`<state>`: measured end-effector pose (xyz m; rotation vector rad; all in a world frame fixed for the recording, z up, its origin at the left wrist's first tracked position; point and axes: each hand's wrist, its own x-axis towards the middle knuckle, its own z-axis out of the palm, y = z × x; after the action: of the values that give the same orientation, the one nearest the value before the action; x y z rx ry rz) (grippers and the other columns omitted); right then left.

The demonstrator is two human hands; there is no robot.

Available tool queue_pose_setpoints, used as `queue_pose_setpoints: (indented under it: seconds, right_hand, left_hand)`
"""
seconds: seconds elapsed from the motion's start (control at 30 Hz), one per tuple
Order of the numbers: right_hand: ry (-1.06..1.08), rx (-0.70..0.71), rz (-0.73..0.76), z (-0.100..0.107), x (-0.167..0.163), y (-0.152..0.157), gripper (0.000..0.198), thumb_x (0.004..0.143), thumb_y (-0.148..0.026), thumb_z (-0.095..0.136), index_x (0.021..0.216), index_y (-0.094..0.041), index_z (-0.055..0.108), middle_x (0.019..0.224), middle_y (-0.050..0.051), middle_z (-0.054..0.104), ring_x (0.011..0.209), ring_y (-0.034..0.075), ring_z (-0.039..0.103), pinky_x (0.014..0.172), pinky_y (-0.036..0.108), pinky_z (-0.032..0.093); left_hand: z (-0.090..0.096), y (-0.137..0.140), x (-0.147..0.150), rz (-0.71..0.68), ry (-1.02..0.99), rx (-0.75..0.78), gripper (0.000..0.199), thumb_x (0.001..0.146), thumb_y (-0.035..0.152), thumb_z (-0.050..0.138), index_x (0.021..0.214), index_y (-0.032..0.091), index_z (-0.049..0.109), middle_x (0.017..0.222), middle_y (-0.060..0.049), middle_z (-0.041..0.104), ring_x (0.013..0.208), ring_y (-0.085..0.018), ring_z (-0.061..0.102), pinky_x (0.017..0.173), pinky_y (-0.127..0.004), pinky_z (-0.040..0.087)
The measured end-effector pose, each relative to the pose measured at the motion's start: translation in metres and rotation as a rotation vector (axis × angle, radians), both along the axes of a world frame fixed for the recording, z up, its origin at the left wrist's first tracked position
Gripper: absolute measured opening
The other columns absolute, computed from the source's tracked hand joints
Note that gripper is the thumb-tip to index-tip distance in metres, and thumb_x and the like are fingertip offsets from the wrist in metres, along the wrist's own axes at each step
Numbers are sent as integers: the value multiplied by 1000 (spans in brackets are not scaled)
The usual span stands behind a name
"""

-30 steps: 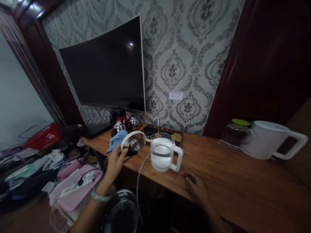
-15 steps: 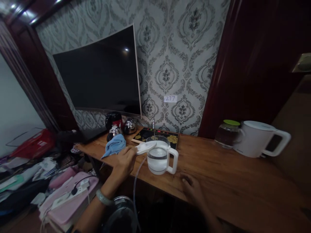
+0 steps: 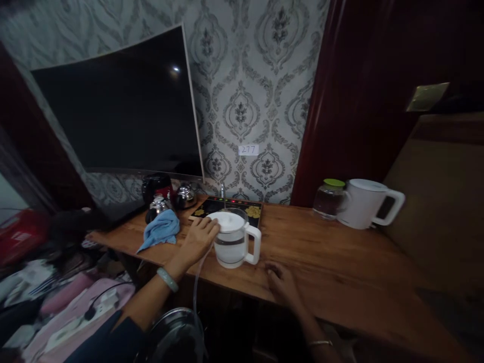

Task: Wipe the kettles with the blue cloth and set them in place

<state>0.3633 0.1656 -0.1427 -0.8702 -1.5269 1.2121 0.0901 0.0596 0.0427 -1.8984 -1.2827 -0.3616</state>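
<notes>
Glass kettle (image 3: 231,245) near the front edge of the wooden counter (image 3: 340,262), its white lid (image 3: 226,221) being seated.
The left hand (image 3: 199,237) rests loosely spread, fingertips on the lid's rim, lid flat on the mouth; the right hand (image 3: 280,282) lies flat and empty on the counter just beside the handle. Water partly fills the body. A blue cloth (image 3: 161,229) lies left, a white jug (image 3: 365,203) well apart right. Pressing the lid home looks like what remains.
</notes>
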Motion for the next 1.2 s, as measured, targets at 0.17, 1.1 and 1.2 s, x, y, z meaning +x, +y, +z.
queue_pose_setpoints:
  seconds: [0.17, 1.1, 1.2]
  right_hand:
    - [-15, 34, -21, 8, -6, 0, 24, 67, -35, 63, 83, -22, 75, 92, 9, 79, 91, 27, 73, 89, 45, 57]
    - [-56, -13, 16, 6, 5, -3, 38, 69, -51, 66, 90, -21, 76, 98, 13, 79, 95, 32, 72, 89, 48, 56]
    - [-50, -16, 8, 6, 5, -4, 38, 69, -50, 65, 90, -20, 76, 96, 13, 78, 93, 31, 72, 88, 48, 56]
  left_hand:
    - [-16, 21, -19, -70, -88, 49, 32, 88, 4, 43, 103, 18, 68, 113, -13, 72, 103, -28, 63, 86, -42, 47]
    - [67, 59, 11, 5, -610, -555, 25, 81, 24, 57, 96, 21, 76, 97, -8, 75, 90, -23, 65, 85, -30, 46]
    - [68, 77, 10, 28, -571, -656, 23, 76, 26, 63, 94, 21, 77, 89, -6, 75, 79, -21, 65, 73, -26, 45]
